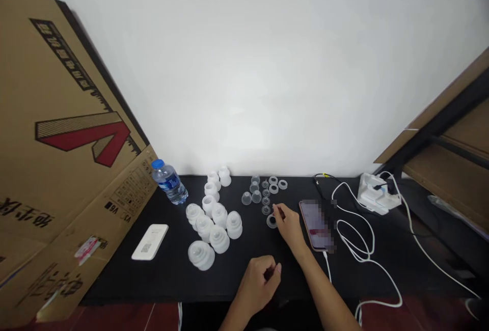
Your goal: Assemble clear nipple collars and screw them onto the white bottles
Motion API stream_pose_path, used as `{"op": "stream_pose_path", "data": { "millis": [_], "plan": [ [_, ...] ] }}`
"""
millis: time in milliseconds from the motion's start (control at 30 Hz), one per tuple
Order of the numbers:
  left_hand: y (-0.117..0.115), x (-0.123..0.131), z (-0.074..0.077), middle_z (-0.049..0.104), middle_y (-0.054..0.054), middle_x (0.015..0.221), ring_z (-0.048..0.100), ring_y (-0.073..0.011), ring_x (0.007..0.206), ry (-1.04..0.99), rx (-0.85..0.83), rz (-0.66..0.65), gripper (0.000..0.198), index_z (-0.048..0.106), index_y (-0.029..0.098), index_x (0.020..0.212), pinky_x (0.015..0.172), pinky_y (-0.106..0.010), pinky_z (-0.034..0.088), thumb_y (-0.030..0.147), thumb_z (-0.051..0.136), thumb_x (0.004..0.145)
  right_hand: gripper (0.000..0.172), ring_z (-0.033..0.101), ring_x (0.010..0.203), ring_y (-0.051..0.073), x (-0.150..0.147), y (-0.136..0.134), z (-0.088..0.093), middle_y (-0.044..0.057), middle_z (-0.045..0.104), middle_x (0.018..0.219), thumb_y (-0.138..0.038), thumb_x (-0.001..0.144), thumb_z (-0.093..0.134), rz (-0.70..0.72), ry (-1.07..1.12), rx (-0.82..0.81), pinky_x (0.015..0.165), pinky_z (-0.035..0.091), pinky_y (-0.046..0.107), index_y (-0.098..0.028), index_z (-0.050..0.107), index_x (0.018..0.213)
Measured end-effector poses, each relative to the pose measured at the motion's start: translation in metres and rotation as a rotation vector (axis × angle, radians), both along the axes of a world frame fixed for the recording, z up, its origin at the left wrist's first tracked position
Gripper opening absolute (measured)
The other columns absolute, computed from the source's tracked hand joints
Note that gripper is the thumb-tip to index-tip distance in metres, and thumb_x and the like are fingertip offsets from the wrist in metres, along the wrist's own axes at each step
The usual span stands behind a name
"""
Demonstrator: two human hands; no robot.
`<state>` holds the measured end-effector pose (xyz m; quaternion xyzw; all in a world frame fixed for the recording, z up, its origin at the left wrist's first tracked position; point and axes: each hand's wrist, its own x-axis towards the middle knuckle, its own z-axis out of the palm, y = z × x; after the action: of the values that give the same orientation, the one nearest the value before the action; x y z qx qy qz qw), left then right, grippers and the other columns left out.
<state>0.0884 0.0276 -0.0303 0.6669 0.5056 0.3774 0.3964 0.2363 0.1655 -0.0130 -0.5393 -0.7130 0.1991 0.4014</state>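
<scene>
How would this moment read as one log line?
Right hand: at clear ring, grip unclear | Left hand: loosely curled, nothing seen in it | Nearby: white containers, phone

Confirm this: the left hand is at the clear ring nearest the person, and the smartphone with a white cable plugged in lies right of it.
Wrong hand: the head view shows the right hand at that clear ring; the left hand is apart from it. The smartphone, white cable plugged in, does lie right of the ring.
</scene>
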Motion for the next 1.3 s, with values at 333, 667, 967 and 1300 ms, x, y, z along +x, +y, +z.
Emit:
{"op": "stream_pose_path", "data": {
  "millis": [333,667,967,1300],
  "plan": [
    [0.043,-0.002,0.028,0.066,-0.003,0.099,0.066,-0.0177,0.079,0.206,0.188,0.218,0.017,0.071,0.025,0.114,0.071,-0.029,0.051,0.026,0.055,0.106,0.026,0.069,0.093,0.028,0.003,0.028,-0.020,0.010,0.074,0.095,-0.038,0.109,0.058,0.070,0.057,0.207,0.085,0.055,0.040,-0.024,0.080,0.105],
    [0.104,-0.011,0.013,0.063,-0.004,0.096,0.069,-0.0200,0.079,0.623,0.510,-0.067,0.010,0.065,0.022,0.093,0.068,-0.030,0.055,0.020,0.063,0.102,0.026,0.067,0.090,0.029,0.009,0.029,-0.026,0.009,0.072,0.092,-0.029,0.109,0.056,-0.015,0.099,0.171,0.083,0.055,0.043,-0.024,0.081,0.104],
    [0.098,-0.011,0.012,0.054,-0.011,0.123,0.069,-0.0208,0.099,0.220,0.539,0.175,0.011,0.067,0.023,0.113,0.084,-0.036,0.063,0.026,0.057,0.109,0.028,0.064,0.098,0.027,-0.006,0.021,-0.029,0.008,0.071,0.103,-0.006,0.091,0.069,0.199,0.034,0.056,0.084,0.057,0.039,-0.026,0.080,0.109],
    [0.109,-0.012,0.002,0.057,-0.012,0.142,0.074,-0.0204,0.107,-0.036,0.418,0.202,0.015,0.057,0.026,0.126,0.096,-0.042,0.065,0.030,0.052,0.113,0.014,0.075,0.092,0.024,0.007,0.022,-0.021,0.007,0.076,0.105,-0.027,0.101,0.065,0.189,0.361,-0.029,0.083,0.060,0.037,-0.025,0.077,0.107]
  ]
}}
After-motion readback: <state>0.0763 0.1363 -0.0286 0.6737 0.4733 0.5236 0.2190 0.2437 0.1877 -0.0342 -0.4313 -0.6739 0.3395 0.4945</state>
